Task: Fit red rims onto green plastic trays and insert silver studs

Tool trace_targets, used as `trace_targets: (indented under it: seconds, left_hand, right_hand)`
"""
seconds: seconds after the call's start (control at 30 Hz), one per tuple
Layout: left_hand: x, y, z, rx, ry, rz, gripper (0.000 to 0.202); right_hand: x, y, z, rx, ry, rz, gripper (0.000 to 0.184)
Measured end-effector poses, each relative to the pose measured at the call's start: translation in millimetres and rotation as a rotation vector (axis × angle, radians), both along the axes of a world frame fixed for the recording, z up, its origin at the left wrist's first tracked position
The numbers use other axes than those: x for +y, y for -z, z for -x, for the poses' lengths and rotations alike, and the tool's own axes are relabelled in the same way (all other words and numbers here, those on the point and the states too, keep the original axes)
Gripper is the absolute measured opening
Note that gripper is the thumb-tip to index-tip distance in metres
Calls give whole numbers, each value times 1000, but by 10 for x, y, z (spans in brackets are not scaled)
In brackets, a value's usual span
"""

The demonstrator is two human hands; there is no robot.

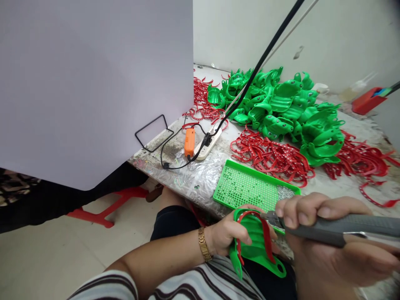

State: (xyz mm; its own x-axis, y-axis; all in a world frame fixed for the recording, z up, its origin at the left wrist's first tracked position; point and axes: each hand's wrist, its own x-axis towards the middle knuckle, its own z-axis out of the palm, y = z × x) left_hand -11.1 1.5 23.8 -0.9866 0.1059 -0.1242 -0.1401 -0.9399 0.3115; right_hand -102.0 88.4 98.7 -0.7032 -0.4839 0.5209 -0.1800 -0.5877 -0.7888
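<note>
My left hand (229,235) grips a green plastic crocodile-head piece (256,237) above my lap, thumb over its edge. Along the inside of that piece curves a red strip with white teeth (267,237). Wrapped in my right hand (331,233) is a grey electric screwdriver (325,231) with a metal lever on its side. Its tip points left and meets the upper rim of the green piece, near the red strip; whether a screw sits there is too small to tell. Behind both hands lies a green perforated tray (246,187), with small silver screws (285,192) at its right end.
Green crocodile-head pieces (281,104) are heaped at the back, beside red toothed strips (268,154). A power strip (208,143), orange adapter (189,142) and cords lie left of the tray. A pale panel (93,83) fills the left, near a red stool (103,212).
</note>
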Motion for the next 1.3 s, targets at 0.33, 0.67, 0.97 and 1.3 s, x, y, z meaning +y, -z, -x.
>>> trace_targets:
  seconds: [0.33, 0.67, 0.97, 1.3]
  left_hand:
    - [17, 54, -5, -52, 1, 50, 75]
    - [31, 77, 19, -60, 22, 50, 71]
    - [55, 66, 36, 11, 46, 42, 61]
    - [-130, 54, -54, -134, 26, 171, 56]
  right_hand:
    - [-26, 11, -29, 32, -1, -22, 28]
    - [-40, 85, -24, 18, -45, -49, 16]
    - [-56, 88, 9, -1, -79, -34, 19]
    - [-26, 225, 436, 4, 144, -29, 35]
